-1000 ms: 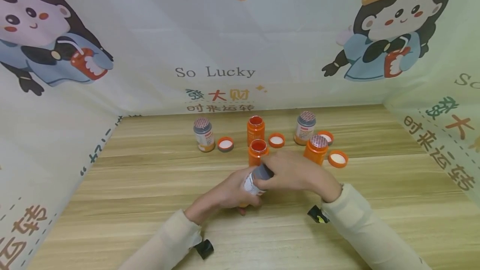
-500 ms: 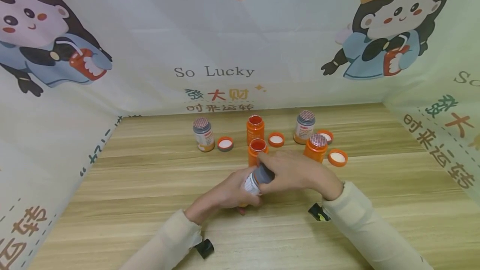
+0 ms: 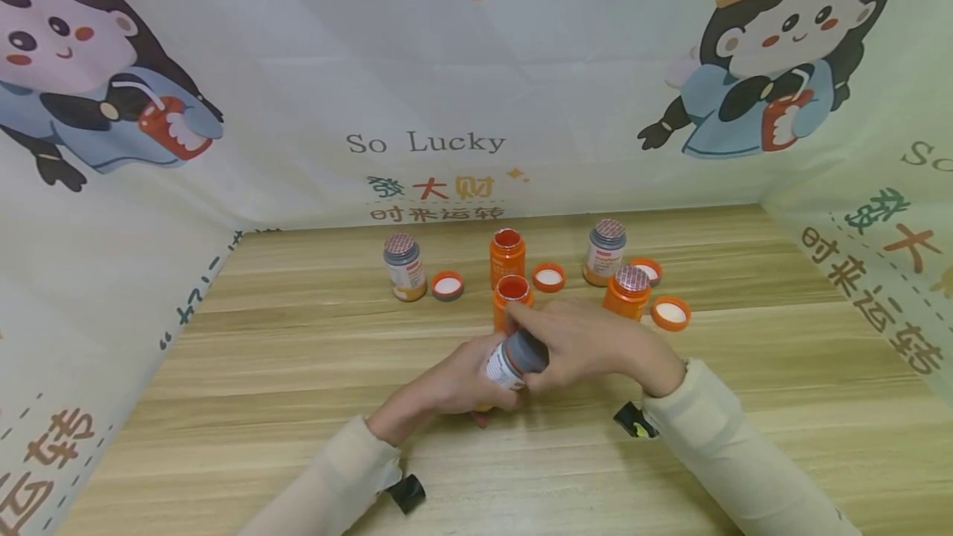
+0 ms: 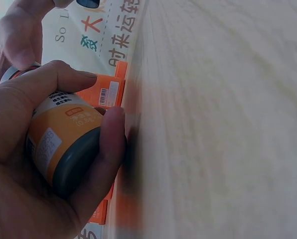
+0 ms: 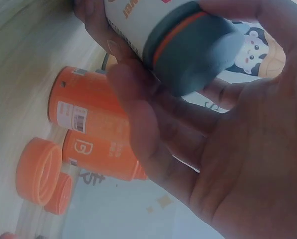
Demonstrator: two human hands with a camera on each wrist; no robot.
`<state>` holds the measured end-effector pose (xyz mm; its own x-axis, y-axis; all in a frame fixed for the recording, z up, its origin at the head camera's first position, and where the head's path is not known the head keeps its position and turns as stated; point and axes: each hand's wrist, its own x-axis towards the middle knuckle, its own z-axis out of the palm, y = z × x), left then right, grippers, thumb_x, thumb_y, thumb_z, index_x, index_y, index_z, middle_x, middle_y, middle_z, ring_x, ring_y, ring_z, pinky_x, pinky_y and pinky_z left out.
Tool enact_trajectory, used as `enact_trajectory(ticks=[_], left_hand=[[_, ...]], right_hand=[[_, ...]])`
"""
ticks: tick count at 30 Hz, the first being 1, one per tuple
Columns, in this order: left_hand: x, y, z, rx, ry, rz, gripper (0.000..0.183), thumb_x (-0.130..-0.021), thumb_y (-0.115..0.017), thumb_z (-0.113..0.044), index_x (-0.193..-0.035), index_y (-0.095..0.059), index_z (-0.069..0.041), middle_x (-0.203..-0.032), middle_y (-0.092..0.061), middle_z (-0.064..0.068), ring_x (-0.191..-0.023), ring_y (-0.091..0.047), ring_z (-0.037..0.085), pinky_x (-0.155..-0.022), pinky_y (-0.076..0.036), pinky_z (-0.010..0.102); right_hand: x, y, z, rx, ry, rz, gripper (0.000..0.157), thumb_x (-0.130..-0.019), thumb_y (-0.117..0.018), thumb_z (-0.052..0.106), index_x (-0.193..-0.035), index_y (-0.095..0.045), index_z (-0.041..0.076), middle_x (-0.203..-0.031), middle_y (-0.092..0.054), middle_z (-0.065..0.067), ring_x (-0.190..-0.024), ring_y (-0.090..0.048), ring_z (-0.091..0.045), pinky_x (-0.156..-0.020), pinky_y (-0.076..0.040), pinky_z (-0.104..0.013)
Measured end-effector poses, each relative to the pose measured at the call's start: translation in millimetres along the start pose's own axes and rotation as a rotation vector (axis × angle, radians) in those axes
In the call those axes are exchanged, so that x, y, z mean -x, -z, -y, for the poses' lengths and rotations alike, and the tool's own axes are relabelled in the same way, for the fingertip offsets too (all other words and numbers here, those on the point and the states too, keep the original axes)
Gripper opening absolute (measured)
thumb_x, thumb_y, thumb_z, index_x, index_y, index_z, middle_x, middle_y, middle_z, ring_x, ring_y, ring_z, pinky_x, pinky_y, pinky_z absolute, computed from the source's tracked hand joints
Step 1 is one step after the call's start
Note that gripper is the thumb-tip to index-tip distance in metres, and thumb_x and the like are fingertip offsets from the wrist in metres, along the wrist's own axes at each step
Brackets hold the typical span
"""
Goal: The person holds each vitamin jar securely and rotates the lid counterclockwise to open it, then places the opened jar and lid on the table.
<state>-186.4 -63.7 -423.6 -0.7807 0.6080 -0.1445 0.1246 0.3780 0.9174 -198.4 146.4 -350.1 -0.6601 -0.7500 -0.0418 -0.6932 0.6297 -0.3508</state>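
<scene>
Near the middle of the table, the left hand grips a grey pill bottle with a white and orange label, its thumb and fingers wrapped around the body. The bottle tilts, its top leaning up to the right. The right hand curls its fingers around the grey screw cap, which is on the bottle. An orange line shows below the cap in the right wrist view. Just behind the hands stands an orange bottle with an uncovered mouth, its lower part hidden by the right hand.
Behind stand another uncapped orange bottle and a foil-sealed grey bottle. At right are a sealed grey bottle and a sealed orange bottle. Upturned caps, including an orange cap, lie beside them. A printed curtain encloses the table.
The right hand's fingers have shifted around the cap and spread a little, leaving more of the cap in sight. The left hand and its bottle stay nearly still.
</scene>
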Motion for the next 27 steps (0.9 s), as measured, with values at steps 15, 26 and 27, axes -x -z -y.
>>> enact_trajectory(ticks=[15,26,27], left_hand=[[0.0,0.7,-0.2,-0.005,0.001,0.012,0.057,-0.077,-0.08,-0.003,-0.127,-0.058,-0.016,-0.099,-0.062,0.006,-0.08,-0.063,0.016,-0.045,-0.059,0.036],[0.2,-0.3,-0.8,-0.001,0.005,0.004,0.051,-0.074,-0.079,-0.002,-0.12,-0.059,-0.012,-0.098,-0.061,0.006,-0.076,-0.063,0.015,-0.044,-0.059,0.036],[0.2,-0.3,-0.7,-0.002,0.005,0.004,0.051,-0.075,-0.079,-0.002,-0.12,-0.059,-0.012,-0.098,-0.061,0.005,-0.076,-0.063,0.015,-0.044,-0.059,0.036]], right_hand=[[1.3,4.1,1.4,0.048,-0.124,-0.012,0.029,-0.09,-0.063,0.053,-0.09,-0.059,0.024,-0.071,-0.051,0.01,-0.062,-0.047,-0.009,-0.053,-0.036,-0.024],[1.7,4.1,0.4,0.022,-0.004,-0.004,0.049,-0.081,-0.079,0.041,-0.119,-0.056,0.021,-0.078,-0.06,0.009,-0.063,-0.052,-0.007,-0.055,-0.044,-0.022],[1.9,4.4,0.3,0.017,-0.012,-0.006,0.05,-0.083,-0.078,0.046,-0.119,-0.056,0.021,-0.078,-0.06,0.009,-0.063,-0.052,-0.007,-0.055,-0.044,-0.022]])
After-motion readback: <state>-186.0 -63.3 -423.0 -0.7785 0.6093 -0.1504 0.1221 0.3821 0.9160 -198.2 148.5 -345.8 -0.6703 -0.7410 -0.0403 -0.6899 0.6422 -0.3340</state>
